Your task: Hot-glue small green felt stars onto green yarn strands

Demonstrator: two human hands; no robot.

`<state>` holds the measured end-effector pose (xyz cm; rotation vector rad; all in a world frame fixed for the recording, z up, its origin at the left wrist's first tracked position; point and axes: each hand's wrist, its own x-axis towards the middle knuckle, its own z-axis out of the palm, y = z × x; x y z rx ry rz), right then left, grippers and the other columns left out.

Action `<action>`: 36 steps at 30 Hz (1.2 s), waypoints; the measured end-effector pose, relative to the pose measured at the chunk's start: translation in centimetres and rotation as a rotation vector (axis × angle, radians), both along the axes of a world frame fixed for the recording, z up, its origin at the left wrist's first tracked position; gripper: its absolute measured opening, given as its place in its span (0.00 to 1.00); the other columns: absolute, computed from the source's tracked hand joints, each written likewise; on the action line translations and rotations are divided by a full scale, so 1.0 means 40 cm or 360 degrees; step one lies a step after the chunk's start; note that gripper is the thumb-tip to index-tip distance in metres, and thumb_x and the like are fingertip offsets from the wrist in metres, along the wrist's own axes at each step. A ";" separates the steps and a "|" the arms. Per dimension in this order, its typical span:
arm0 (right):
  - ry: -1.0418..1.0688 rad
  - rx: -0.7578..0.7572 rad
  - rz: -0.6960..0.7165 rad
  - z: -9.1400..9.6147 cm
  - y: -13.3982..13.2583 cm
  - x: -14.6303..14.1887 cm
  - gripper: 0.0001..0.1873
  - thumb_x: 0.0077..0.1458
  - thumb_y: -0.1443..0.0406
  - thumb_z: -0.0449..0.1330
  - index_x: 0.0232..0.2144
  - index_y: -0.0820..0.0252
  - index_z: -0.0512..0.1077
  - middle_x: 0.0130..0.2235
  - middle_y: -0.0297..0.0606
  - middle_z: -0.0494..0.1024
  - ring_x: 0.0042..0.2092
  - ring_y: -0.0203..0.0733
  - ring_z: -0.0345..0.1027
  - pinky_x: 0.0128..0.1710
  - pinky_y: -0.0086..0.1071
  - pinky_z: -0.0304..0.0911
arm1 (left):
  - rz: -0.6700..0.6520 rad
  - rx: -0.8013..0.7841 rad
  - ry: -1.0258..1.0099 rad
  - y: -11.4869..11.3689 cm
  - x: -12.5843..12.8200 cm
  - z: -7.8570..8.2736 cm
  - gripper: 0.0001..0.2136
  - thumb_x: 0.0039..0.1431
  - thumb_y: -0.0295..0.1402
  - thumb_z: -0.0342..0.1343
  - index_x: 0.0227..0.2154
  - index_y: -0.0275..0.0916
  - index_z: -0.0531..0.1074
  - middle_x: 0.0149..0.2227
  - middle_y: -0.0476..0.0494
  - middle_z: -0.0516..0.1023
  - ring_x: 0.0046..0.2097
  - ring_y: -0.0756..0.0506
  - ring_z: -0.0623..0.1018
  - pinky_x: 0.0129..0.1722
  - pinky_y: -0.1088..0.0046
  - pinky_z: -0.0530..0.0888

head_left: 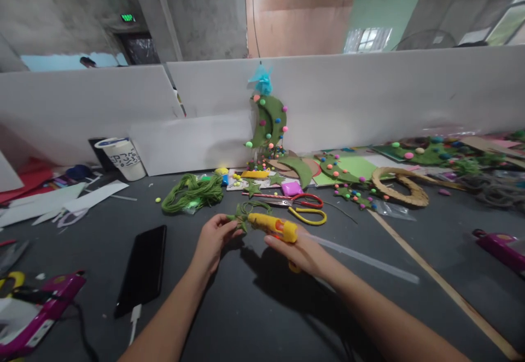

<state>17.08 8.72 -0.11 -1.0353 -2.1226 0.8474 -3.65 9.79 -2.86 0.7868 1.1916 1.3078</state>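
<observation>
My left hand (217, 239) pinches a small green felt star (241, 218) above the table. In my right hand (305, 250) is a yellow hot glue gun (273, 226), its nozzle pointing left and close to the star. A long clear glue stick (365, 258) sticks out of the gun's back end toward the right. Thin green cord (256, 206) loops just behind the star. Beyond my hands lie scissors with red handles (309, 200) and a yellow-handled pair (309, 216). Another green star (251, 188) rests farther back.
A black phone (143, 269) with a white cable lies left. Green yarn (192, 193) is heaped behind it, near a white cup (122, 159). A felt moon with pompoms (271, 121) stands against the white partition (348, 99). Purple tools (502, 248) lie at both sides; a straw-coloured ring (383, 184) sits right.
</observation>
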 end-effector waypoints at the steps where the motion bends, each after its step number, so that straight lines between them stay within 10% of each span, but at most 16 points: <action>1: -0.0025 0.0042 -0.0015 -0.001 -0.005 -0.003 0.13 0.56 0.57 0.51 0.33 0.59 0.69 0.31 0.35 0.70 0.33 0.39 0.64 0.34 0.30 0.60 | -0.0007 -0.0004 0.0000 -0.002 0.001 0.000 0.09 0.41 0.29 0.64 0.26 0.34 0.69 0.28 0.47 0.76 0.29 0.52 0.76 0.34 0.75 0.75; 36: -0.0124 0.0034 -0.0250 -0.037 -0.007 -0.026 0.11 0.53 0.60 0.54 0.24 0.58 0.69 0.23 0.34 0.69 0.24 0.37 0.62 0.25 0.31 0.58 | -0.0042 -0.0022 0.0076 -0.019 0.042 0.020 0.11 0.37 0.31 0.64 0.22 0.36 0.66 0.22 0.52 0.72 0.24 0.52 0.73 0.28 0.77 0.72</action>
